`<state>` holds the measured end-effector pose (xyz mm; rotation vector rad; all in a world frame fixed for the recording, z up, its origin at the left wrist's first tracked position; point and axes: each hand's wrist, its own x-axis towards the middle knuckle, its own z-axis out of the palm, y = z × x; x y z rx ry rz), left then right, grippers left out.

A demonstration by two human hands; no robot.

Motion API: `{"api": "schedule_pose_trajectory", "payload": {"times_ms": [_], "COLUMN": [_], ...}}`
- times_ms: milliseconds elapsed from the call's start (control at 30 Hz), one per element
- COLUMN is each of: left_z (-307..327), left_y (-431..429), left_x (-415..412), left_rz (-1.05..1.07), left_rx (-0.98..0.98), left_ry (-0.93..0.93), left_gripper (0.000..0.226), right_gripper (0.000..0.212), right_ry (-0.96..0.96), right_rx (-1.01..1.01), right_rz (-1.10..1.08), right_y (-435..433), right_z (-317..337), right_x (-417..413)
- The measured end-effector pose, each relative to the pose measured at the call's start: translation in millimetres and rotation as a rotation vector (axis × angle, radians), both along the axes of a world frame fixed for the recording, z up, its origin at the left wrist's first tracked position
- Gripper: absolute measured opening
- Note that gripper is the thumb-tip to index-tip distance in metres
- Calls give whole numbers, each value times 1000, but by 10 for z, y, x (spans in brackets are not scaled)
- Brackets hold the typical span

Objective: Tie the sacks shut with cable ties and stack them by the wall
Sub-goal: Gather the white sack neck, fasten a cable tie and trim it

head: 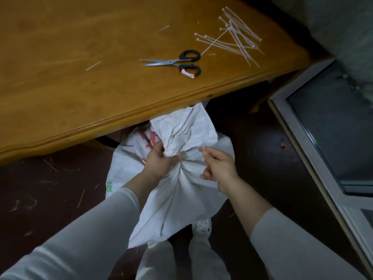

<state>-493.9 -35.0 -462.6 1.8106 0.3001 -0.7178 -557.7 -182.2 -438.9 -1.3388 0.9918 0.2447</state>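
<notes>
A white woven sack (177, 190) with red and green print stands on the dark floor just in front of the wooden table (80, 87). Its top is bunched into a neck with the loose mouth flaring above. My left hand (159, 161) grips that neck from the left. My right hand (219, 168) is just right of the neck, its thumb and fingers pinching the thin white tail of a cable tie (203, 148). Several loose white cable ties (236, 35) lie on the table's far right.
Black-handled scissors (177, 62) lie on the table near the ties. Short cut tie ends are scattered on the table and floor. A grey-framed glass door (323, 126) stands at the right. My feet in white shoes (201, 227) are below the sack.
</notes>
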Motion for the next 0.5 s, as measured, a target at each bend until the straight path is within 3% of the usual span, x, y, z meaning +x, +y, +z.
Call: {"api": "schedule_pose_trajectory", "payload": {"times_ms": [133, 233, 300, 367, 400, 467, 500], "left_z": [-87, -116, -99, -90, -61, -48, -69], "left_y": [30, 41, 41, 54, 40, 17, 8], "left_x": [-140, -216, -261, -294, -318, -363, -377], "left_rz": [-119, -192, -219, -223, -205, -97, -31], "left_rx": [113, 96, 96, 100, 94, 104, 106], "left_ry": [-30, -24, -13, -22, -15, 38, 67], "left_gripper": [64, 68, 52, 20, 21, 46, 45], "right_gripper": [12, 19, 25, 20, 17, 15, 16], "right_ry": [144, 59, -31, -118, -139, -137, -124], "right_rx": [144, 183, 177, 174, 160, 87, 68], "right_rz": [-146, -266, -310, -276, -223, -60, 1], "right_y": [256, 376, 423, 467, 484, 497, 492], "right_z": [-10, -3, 16, 64, 100, 117, 106], "right_x": [-5, 10, 89, 202, 261, 348, 369]}}
